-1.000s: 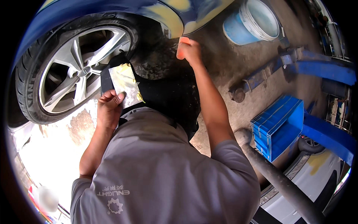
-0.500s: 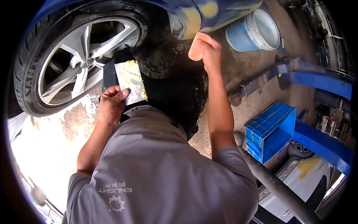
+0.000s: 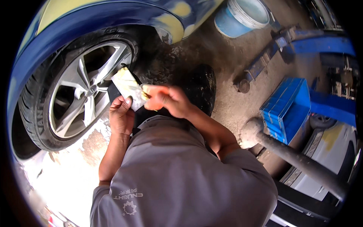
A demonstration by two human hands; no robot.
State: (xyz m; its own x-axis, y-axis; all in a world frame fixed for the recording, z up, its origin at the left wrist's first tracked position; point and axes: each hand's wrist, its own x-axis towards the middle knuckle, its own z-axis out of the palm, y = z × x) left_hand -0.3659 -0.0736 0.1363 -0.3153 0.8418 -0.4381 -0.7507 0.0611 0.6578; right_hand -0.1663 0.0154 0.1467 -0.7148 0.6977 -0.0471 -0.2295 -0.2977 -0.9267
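Observation:
My left hand [image 3: 121, 116] is closed on the lower edge of a flat, light mixing board [image 3: 126, 84] smeared with yellow putty, thumb on top. My right hand [image 3: 174, 101], slightly blurred, grips an orange putty spreader [image 3: 154, 90]. The spreader's edge meets the board's right side, where some yellow putty [image 3: 144, 95] shows. Just beyond the board stands a car wheel [image 3: 90, 90] with silver spokes. Above the wheel curves a blue car body panel [image 3: 124, 16] with yellow filler patches [image 3: 170, 25].
A blue and white bucket [image 3: 240, 20] stands on the floor at the far right. Blue lift arms [image 3: 321, 46] reach in from the right. Nearer are a blue plastic crate [image 3: 285, 108], a thick dark pole [image 3: 298, 160] and a pale car panel [image 3: 321, 166].
My right hand has come down and left from the car panel to the board with the spreader. The board has tilted in my left hand. The view has shifted.

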